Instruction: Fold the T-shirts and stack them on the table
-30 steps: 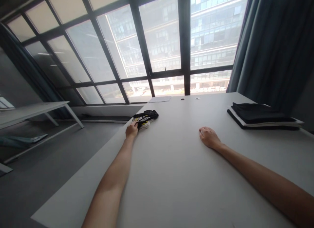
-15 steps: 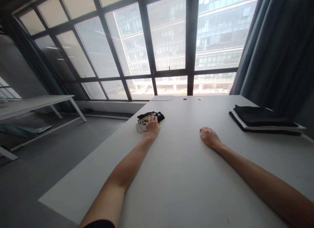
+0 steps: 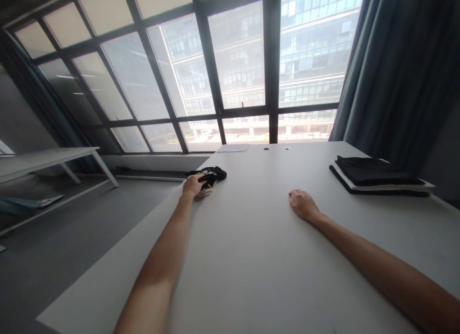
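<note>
My left hand [image 3: 193, 186] is closed on the left side of a small crumpled pile of cloth [image 3: 216, 173], its thumb lying over the fabric. The pile is mostly black, with bits of yellow and pale beige, and sits by the left edge of the white table [image 3: 251, 257]. Part of it is hidden behind my fingers. Across the table, my right hand [image 3: 304, 204] rests on the bare surface with its fingers curled in, and nothing shows in it. A stack of folded black and white cloth [image 3: 377, 176] lies to the right of that hand.
A flat white sheet [image 3: 233, 148] lies at the table's far edge, near a dark round spot [image 3: 266, 149]. Behind stands a large window, with a blue-grey curtain [image 3: 381, 75] at the right. Another white table [image 3: 46, 157] is off to the left.
My left hand has gone from the top of the crumpled cloth to its left side, and the cloth's shape has shifted. My right hand stays in place. The view has turned slightly.
</note>
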A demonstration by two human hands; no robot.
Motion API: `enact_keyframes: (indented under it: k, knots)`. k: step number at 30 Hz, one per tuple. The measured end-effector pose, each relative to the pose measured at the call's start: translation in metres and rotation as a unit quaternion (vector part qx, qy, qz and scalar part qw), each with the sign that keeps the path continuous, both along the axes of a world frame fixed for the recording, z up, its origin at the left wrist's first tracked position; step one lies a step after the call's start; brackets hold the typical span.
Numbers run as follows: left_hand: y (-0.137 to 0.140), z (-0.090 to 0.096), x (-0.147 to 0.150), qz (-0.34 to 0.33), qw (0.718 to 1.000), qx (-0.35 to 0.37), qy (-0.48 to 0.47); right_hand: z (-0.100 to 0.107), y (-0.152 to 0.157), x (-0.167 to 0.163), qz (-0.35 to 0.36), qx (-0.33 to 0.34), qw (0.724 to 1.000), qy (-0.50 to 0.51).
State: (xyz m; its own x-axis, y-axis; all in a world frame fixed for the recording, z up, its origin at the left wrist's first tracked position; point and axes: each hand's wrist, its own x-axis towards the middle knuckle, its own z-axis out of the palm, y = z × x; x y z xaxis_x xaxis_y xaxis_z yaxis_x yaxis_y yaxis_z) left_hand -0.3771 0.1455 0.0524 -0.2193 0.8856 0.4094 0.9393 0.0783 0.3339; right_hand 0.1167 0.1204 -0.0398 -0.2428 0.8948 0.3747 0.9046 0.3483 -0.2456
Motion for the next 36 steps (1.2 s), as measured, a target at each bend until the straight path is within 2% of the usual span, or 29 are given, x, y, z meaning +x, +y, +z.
enact_keyframes:
  k: [2, 5, 7, 8, 9, 11, 14, 15, 17, 20, 23, 25, 28, 31, 36]
  knots:
    - [-0.002, 0.020, 0.007, 0.038, 0.999, 0.034, -0.005, 0.001, 0.000, 0.000, -0.001, -0.001, 1.000, -0.001]
    - [-0.009, 0.044, 0.038, 0.082, 0.987, 0.140, 0.006, 0.002, -0.002, -0.001, -0.002, -0.001, 1.000, -0.002]
    - [-0.016, 0.051, 0.071, 0.063, 0.981, 0.182, 0.022, 0.004, -0.002, -0.001, -0.005, -0.004, 1.000, 0.000]
    - [-0.020, 0.049, 0.091, 0.048, 0.982, 0.181, 0.029, 0.004, -0.003, -0.001, -0.006, -0.005, 1.000, 0.001]
    - [-0.025, 0.045, 0.113, 0.032, 0.986, 0.161, 0.040, 0.005, -0.003, -0.001, -0.006, -0.007, 1.000, 0.003]
    - [-0.039, 0.027, 0.159, -0.021, 0.994, 0.075, 0.072, 0.005, -0.003, -0.001, -0.005, -0.009, 1.000, 0.006]
    - [-0.066, -0.010, 0.220, -0.136, 0.981, -0.052, 0.131, 0.006, -0.002, -0.001, -0.007, -0.014, 1.000, 0.010]
    - [-0.074, -0.020, 0.234, -0.169, 0.971, -0.068, 0.154, 0.006, -0.002, -0.001, -0.009, -0.016, 1.000, 0.011]
    - [-0.085, -0.028, 0.250, -0.193, 0.965, -0.063, 0.168, 0.006, -0.002, -0.001, -0.010, -0.017, 1.000, 0.013]
    - [-0.084, -0.019, 0.242, -0.158, 0.976, -0.029, 0.144, 0.006, -0.002, -0.001, -0.007, -0.019, 1.000, 0.013]
    - [-0.063, -0.011, 0.208, -0.106, 0.985, 0.035, 0.134, 0.006, -0.003, -0.001, -0.004, -0.017, 1.000, 0.015]
    - [-0.046, -0.019, 0.182, -0.055, 0.987, 0.063, 0.134, 0.005, -0.002, 0.001, -0.002, -0.014, 1.000, 0.018]
    - [-0.026, -0.043, 0.151, -0.008, 0.994, -0.002, 0.109, 0.004, -0.001, 0.002, -0.002, -0.016, 1.000, 0.024]
    - [-0.017, -0.062, 0.140, -0.017, 0.994, -0.049, 0.099, 0.003, -0.001, 0.002, -0.005, -0.014, 0.999, 0.029]
    - [-0.019, -0.066, 0.149, -0.056, 0.991, -0.058, 0.104, 0.006, -0.002, 0.000, -0.007, -0.014, 0.999, 0.036]
